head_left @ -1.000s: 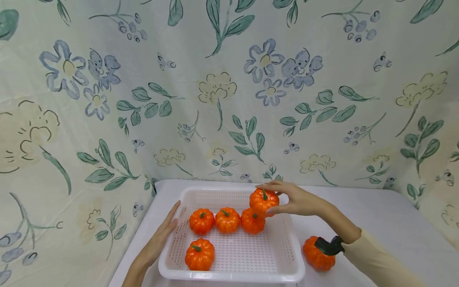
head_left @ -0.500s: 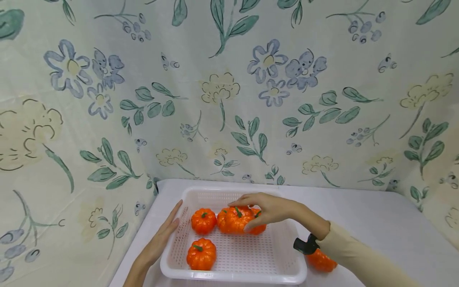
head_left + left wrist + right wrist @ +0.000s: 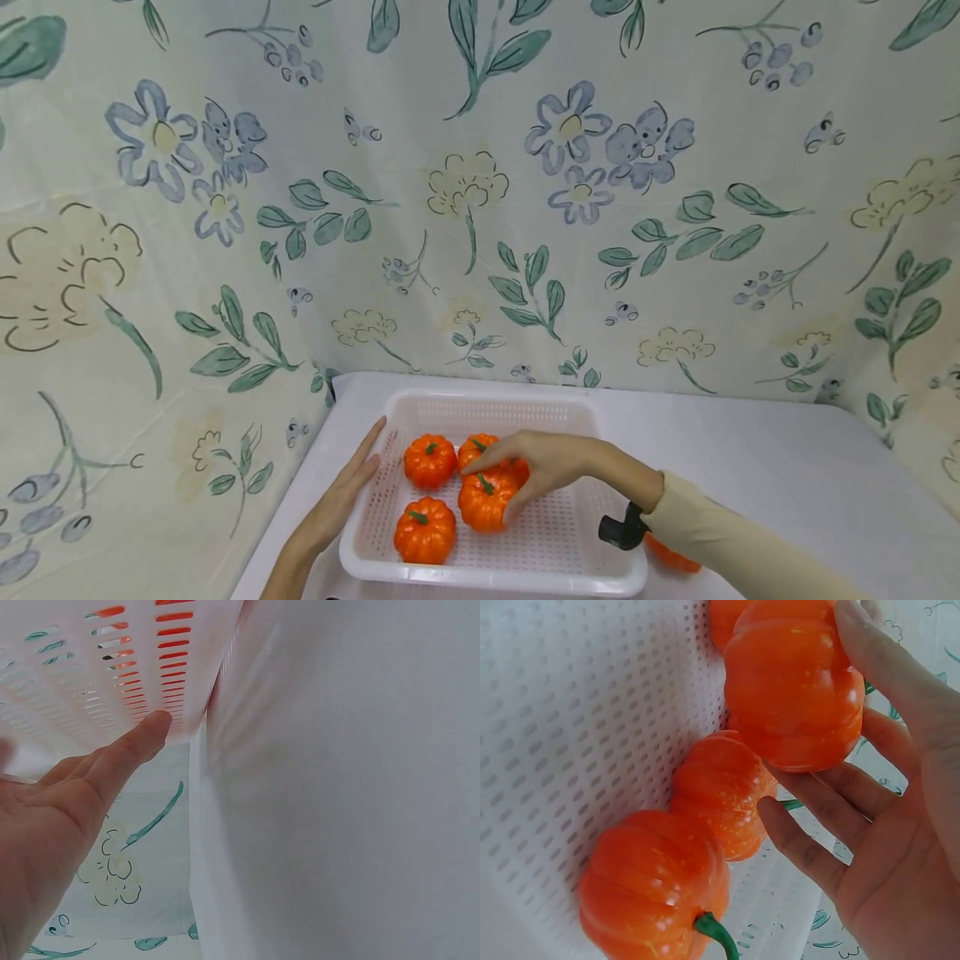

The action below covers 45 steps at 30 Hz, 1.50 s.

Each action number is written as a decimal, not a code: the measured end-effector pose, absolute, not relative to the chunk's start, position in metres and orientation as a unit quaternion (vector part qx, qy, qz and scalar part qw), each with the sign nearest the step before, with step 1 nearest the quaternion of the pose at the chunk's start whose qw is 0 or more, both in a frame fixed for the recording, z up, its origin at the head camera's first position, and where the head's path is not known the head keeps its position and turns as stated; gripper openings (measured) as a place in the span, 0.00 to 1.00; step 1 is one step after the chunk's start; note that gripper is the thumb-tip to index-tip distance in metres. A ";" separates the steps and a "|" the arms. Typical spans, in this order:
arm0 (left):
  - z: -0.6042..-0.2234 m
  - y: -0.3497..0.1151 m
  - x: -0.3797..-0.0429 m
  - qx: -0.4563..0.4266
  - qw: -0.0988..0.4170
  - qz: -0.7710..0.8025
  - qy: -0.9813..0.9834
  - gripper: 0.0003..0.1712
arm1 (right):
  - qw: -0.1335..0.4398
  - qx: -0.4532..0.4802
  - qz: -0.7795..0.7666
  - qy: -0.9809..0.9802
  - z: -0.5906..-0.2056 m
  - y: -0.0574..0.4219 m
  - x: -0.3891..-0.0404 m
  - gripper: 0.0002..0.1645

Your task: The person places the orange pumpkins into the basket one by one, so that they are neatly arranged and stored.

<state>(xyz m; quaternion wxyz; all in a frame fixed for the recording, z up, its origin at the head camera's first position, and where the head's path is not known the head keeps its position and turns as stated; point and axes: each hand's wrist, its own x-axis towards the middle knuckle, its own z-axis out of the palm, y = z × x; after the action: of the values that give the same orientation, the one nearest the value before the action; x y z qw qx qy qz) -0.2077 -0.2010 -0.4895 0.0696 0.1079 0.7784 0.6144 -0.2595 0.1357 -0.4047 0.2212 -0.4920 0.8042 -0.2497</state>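
My right hand (image 3: 551, 462) grips a small orange pumpkin (image 3: 486, 504) between thumb and fingers, low over the white perforated basket (image 3: 495, 577). In the right wrist view this pumpkin (image 3: 791, 682) sits in the fingers, above two other pumpkins. A back row in the basket has a left pumpkin (image 3: 430, 461), a middle pumpkin (image 3: 474, 446) and a third largely hidden behind my right hand. One more pumpkin (image 3: 425, 531) lies at the front left. My left hand (image 3: 337, 504) lies along the basket's left wall, fingers straight; the left wrist view has its fingertip at the slotted side (image 3: 172, 682).
Outside the basket on the right, a pumpkin (image 3: 675, 557) is partly covered by the sleeve (image 3: 720, 533) and the dark wrist device (image 3: 624, 529). Basket and pumpkin rest on a white-covered table (image 3: 750, 467). A floral curtain (image 3: 465, 292) stands behind it.
My right hand has carried its pumpkin from above the back right of the basket leftward and forward, down to before the back row. My left hand has stayed at the basket's left side.
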 end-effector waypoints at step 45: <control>-0.490 -0.203 -0.207 0.117 0.068 0.616 0.776 0.32 | 0.267 -0.456 -0.193 0.827 -0.404 0.124 -0.246 0.46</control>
<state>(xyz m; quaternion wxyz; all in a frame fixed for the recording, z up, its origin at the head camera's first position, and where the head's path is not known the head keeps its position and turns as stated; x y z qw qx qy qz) -0.2075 -0.2027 -0.4897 0.0680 0.1172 0.7760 0.6160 -0.2461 0.1235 -0.4044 0.2665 -0.4557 0.8272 -0.1927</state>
